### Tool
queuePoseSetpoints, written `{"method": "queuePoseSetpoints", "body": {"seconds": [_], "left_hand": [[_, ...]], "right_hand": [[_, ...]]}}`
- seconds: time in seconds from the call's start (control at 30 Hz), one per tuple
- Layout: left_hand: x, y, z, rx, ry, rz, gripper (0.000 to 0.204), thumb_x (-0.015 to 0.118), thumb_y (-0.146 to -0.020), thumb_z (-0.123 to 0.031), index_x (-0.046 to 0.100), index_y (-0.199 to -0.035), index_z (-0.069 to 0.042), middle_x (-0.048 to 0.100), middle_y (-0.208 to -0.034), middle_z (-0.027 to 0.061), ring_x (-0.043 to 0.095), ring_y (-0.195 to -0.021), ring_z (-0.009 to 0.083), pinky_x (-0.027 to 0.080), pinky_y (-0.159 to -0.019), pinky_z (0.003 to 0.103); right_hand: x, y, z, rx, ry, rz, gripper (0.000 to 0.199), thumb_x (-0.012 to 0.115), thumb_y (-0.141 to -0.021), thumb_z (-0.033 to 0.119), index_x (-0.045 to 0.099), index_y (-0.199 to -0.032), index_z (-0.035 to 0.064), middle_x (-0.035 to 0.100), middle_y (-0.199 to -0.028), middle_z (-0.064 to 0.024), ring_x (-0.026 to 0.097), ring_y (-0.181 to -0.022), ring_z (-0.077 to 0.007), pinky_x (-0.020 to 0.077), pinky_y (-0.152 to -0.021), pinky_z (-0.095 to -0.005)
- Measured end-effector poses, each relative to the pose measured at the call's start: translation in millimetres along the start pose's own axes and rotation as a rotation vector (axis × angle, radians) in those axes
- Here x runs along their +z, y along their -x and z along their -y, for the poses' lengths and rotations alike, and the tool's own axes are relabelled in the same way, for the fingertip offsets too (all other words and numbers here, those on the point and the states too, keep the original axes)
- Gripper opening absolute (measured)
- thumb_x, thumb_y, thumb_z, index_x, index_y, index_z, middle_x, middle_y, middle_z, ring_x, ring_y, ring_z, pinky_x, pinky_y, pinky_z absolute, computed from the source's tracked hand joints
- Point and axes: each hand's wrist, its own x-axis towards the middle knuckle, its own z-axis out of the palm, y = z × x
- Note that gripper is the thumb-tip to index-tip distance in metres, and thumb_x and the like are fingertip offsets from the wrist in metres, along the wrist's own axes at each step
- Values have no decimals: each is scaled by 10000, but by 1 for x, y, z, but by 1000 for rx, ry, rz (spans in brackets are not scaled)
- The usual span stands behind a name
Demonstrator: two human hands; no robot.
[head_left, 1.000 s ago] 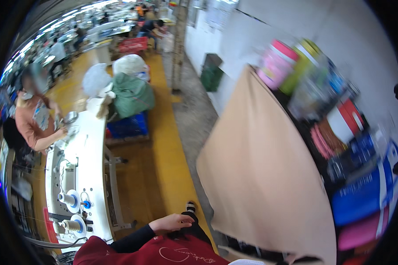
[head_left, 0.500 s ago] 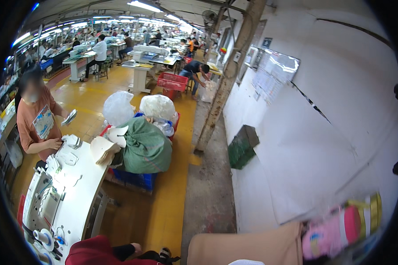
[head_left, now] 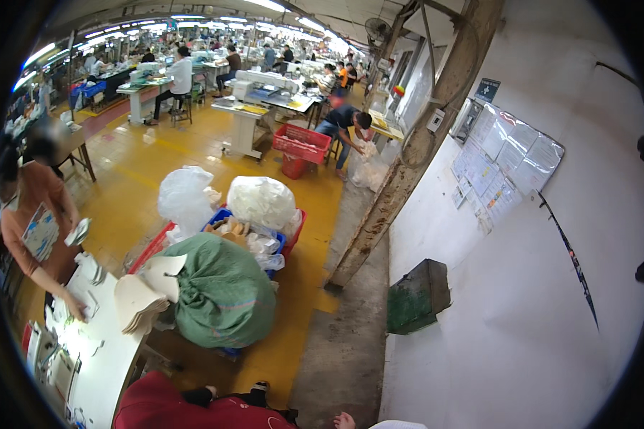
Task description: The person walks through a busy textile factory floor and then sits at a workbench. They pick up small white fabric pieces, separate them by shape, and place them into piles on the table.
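At far left, one co-worker (head_left: 39, 222) is partly cut off by the dark rim; pale pieces (head_left: 79, 232) are held in one hand, too blurred to be counted. One white table (head_left: 111, 365) is cropped below. On its far corner one stack of cream panels (head_left: 139, 307) is seen, leaning toward the green sack (head_left: 225, 293). The left hand (head_left: 211, 392) is mostly hidden beside the red garment (head_left: 179, 407), below the sack and near the table; whether its fingers are together or apart cannot be told. Behind the sack, two pale bulging bags (head_left: 261, 200) are counted. The right hand (head_left: 344, 420), newly in view, is cut by the lower edge; its grip cannot be told. One green box (head_left: 410, 304) is fixed to the wall (head_left: 522, 300). The tan cloth seen earlier at lower right is now out of view.
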Motion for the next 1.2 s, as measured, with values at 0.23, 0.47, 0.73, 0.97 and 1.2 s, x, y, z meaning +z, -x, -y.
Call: {"method": "queuePoseSetpoints", "body": {"seconds": [0.23,0.47,0.73,0.97,1.2], "left_hand": [[-265,-150,-97,-32,311,-180,308,567,-841,-325,706,-909,-59,709,-881,135,683,-816,310,536,-714,419],[-462,-235,-158,117,496,-644,302,614,-824,-327,731,-1004,-115,717,-1011,114,691,-909,307,549,-796,413],[-544,-285,-166,404,139,-267,586,491,-936,-553,513,-1362,-151,579,-1317,76,522,-1224,320,394,-1039,429],[-761,-385,-136,290,606,48,673,484,-971,-505,360,-1480,-84,474,-1449,85,443,-1319,262,362,-1075,380],[-893,-410,-105,180,579,140,572,402,-991,-506,441,-1415,-124,522,-1368,67,473,-1263,221,364,-1068,357]], "right_hand": [[-40,-124,30,252,-49,77,380,547,-916,301,640,-1153,19,632,-1196,-226,613,-1100,-347,475,-942,-385],[-115,-335,86,219,197,348,394,556,-907,323,642,-1162,35,631,-1204,-218,608,-1114,-344,473,-946,-383],[-206,-651,271,-281,496,565,373,579,-907,309,647,-1161,44,666,-1132,-169,637,-1025,-296,491,-894,-368],[-257,-862,557,-440,166,156,334,566,-934,203,618,-1191,-4,703,-1039,-118,676,-917,-204,516,-804,-327],[-309,-982,577,-304,275,358,291,593,-891,258,695,-1057,42,710,-854,-107,677,-760,-184,528,-710,-332]]}}
